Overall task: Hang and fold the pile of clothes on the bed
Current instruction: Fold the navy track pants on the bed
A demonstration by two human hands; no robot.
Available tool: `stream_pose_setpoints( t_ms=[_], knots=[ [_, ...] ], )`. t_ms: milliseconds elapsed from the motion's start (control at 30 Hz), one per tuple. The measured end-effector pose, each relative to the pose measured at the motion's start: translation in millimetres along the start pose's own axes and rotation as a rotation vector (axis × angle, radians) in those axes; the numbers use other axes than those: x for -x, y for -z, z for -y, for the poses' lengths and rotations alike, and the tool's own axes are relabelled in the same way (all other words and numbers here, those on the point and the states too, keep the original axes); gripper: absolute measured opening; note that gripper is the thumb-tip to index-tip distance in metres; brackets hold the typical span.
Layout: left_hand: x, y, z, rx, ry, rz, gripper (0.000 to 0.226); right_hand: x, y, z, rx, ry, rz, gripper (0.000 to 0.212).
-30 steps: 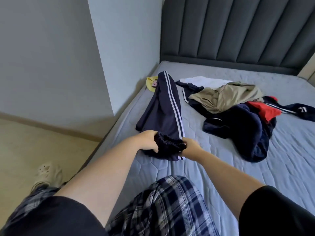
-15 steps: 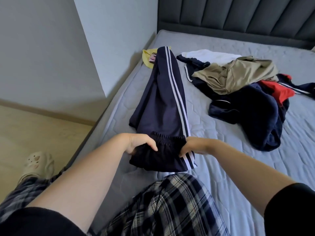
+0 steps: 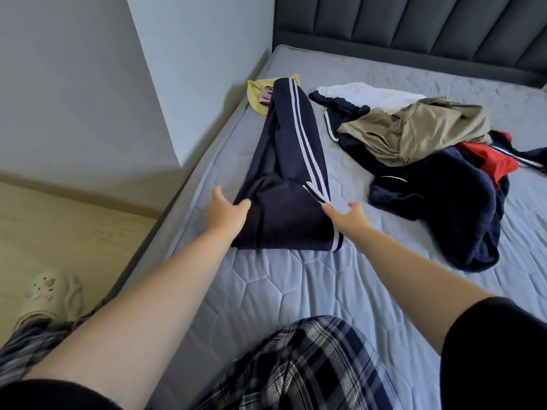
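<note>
We look down over a grey quilted bed [image 3: 325,291] with a dark padded headboard [image 3: 414,25]. The pile of clothes [image 3: 429,173] lies in a loose heap on the right half of the bed: navy, khaki, red and white pieces, none of them sorted yet.

To the left of the pile, apart from it, a pair of navy track trousers [image 3: 291,149] with white side stripes lies lengthwise. The leg ends reach a yellow cloth [image 3: 257,97] near the wall.

A second ago both hands clutched the bunched waistband close to us. Now the waist end [image 3: 281,223] lies turned over onto the legs as a flat, doubled panel, so the trousers are shorter.

Our left hand [image 3: 225,214] has let go. Its fingers are spread and only touch the left edge of the panel. Our right hand [image 3: 347,218] is likewise loose, and its straight fingertips [image 3: 325,207] rest by the striped right edge.

We judge the first fold of this garment done. More folds probably remain, and the heap is still waiting.
</note>
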State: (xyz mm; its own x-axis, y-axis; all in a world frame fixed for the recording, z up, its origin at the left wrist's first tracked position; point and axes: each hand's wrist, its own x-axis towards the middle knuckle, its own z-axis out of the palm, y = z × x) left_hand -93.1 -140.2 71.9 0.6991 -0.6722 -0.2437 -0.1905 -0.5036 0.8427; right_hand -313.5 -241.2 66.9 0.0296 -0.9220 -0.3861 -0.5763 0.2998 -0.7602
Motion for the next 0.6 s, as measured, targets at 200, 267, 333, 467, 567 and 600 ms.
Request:
stream_pose_setpoints(
  t_ms=[200, 267, 333, 467, 567, 600],
  knots=[
    [29, -27, 30, 0.586, 0.589, 0.286, 0.087, 19, -32, -16, -0.312, -0.308, 0.103, 0.051],
    [29, -29, 29, 0.754, 0.634, 0.226, 0.090, 31, -45, -8, -0.471, -0.380, 0.123, 0.032],
    [27, -25, 28, 0.880, 0.644, 0.137, 0.097, 45, -60, 1, -0.555, -0.406, 0.117, 0.026],
    [11, 14, 41, 0.793, 0.412, -0.179, 0.098, 84, -92, 20, -0.507, -0.470, 0.312, 0.026],
    [-7, 71, 66, 0.444, 0.219, -0.361, 0.092, 118, -120, 20, -0.277, -0.460, 0.764, 0.019],
    [-10, 88, 78, 0.351, 0.216, -0.372, 0.091, 126, -128, 17, -0.211, -0.446, 0.921, 0.019]
  ],
)
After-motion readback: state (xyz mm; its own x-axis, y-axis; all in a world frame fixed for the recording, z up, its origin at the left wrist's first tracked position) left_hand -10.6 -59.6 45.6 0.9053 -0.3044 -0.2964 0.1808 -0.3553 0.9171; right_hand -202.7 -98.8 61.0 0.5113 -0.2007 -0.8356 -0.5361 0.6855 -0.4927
